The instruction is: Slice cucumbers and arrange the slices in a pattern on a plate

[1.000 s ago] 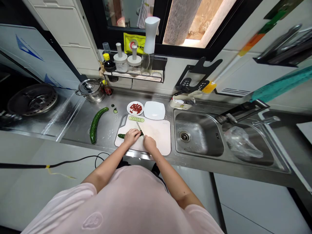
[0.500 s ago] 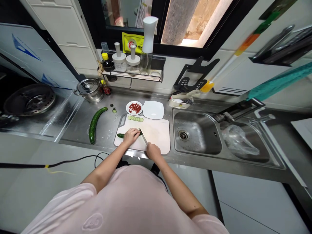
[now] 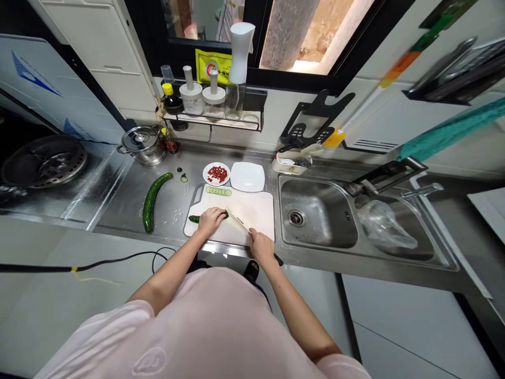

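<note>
My left hand is closed over a dark green cucumber lying on the white cutting board; the middle of the cucumber is hidden under the fingers. In my right hand is the handle of a knife. Its blade slants up and left across the board, the tip close to the cucumber's right end. A row of thin cucumber slices lies along the board's far edge. To the left, a whole curved cucumber rests on the steel counter.
Behind the board stand a plate of chopped red pieces and a white square plate. A steel sink with a plastic bag is on the right. A lidded pot and a pan stand left. Cucumber scraps lie on the counter.
My right hand has moved right with the knife, turning the blade more outward and away from the cucumber's cut end. My left hand stays on the cucumber. The view shifts slightly.
</note>
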`<action>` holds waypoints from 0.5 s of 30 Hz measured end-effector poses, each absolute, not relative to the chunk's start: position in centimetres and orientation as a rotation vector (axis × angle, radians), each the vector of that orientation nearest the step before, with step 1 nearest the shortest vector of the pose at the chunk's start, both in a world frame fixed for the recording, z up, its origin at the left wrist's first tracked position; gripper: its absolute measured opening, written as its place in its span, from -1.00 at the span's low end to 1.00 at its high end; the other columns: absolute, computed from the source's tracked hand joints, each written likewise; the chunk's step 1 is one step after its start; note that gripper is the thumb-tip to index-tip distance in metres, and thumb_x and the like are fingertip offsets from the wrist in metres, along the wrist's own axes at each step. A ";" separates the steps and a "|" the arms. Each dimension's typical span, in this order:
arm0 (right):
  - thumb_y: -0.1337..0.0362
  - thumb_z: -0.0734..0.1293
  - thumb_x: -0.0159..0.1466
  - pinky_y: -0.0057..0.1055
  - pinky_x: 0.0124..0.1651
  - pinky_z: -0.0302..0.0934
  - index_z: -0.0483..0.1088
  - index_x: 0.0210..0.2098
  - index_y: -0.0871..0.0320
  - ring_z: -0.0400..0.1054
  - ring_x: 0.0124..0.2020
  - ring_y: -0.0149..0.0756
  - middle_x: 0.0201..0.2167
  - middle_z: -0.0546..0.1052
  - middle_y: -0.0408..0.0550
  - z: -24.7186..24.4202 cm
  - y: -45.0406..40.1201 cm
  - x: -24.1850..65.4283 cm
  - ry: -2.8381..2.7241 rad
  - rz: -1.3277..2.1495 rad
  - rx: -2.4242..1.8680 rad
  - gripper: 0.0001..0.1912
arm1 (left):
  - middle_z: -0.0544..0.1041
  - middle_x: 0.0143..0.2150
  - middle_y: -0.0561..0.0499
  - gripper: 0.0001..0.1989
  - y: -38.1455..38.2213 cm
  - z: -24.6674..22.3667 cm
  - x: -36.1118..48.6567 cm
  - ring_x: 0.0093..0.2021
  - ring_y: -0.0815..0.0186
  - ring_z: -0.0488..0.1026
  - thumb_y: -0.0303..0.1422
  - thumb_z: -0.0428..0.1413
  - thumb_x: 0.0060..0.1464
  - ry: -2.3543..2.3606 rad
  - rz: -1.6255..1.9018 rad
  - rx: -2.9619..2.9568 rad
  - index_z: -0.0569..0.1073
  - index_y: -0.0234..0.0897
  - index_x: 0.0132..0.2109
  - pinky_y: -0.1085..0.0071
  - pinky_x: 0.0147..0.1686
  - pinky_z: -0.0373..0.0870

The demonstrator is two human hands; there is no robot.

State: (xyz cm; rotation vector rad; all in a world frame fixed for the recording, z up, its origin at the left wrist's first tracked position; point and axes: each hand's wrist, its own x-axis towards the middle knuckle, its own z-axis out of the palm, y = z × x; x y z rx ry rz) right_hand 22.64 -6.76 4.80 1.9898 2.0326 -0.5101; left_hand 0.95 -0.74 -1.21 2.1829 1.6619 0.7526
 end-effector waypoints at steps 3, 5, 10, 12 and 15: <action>0.20 0.04 0.37 -0.39 -0.18 0.04 0.26 0.06 0.01 0.35 -0.18 -0.23 -0.23 0.47 0.04 5.0 -6.5 23.2 2.063 -0.425 2.043 -0.67 | 0.52 -0.16 -0.03 -0.74 -0.9 -1.2 0.7 -0.13 0.28 0.41 -0.24 -0.04 0.20 1.702 0.797 2.138 0.49 -0.16 -0.10 0.36 -0.11 0.30; 0.20 0.10 0.35 -0.38 -0.15 0.02 0.24 0.08 0.03 0.32 -0.16 -0.21 -0.21 0.46 0.04 5.0 -6.4 23.4 2.088 -0.371 2.085 -0.67 | 0.52 -0.14 -0.03 -0.73 -0.9 -1.1 0.4 -0.11 0.27 0.40 -0.25 -0.06 0.21 1.736 0.854 2.086 0.48 -0.18 -0.08 0.35 -0.08 0.30; 0.23 0.20 0.28 -0.35 -0.12 -0.04 0.17 0.16 0.10 0.25 -0.12 -0.17 -0.18 0.43 0.07 4.8 -6.2 23.7 2.150 -0.285 2.118 -0.54 | 0.49 -0.07 -0.05 -0.70 -0.5 0.5 0.3 -0.04 0.24 0.38 -0.25 -0.08 0.22 1.822 1.027 1.949 0.44 -0.19 -0.01 0.30 -0.02 0.29; 0.23 0.22 0.27 -0.34 -0.12 -0.06 0.16 0.18 0.11 0.23 -0.13 -0.16 -0.19 0.42 0.07 4.7 -6.1 23.8 2.173 -0.273 2.105 -0.52 | 0.47 -0.06 -0.06 -0.70 -0.1 1.5 0.8 -0.03 0.23 0.37 -0.24 -0.03 0.19 1.767 1.023 1.982 0.44 -0.19 0.00 0.29 0.00 0.29; 0.21 0.24 0.26 -0.33 -0.12 -0.07 0.15 0.19 0.11 0.21 -0.13 -0.15 -0.18 0.41 0.08 4.8 -5.9 23.8 2.205 -0.263 2.086 -0.49 | 0.46 -0.05 -0.05 -0.70 0.5 2.9 1.9 -0.01 0.22 0.35 -0.22 0.04 0.13 1.594 0.906 2.094 0.46 -0.17 -0.01 0.29 0.01 0.28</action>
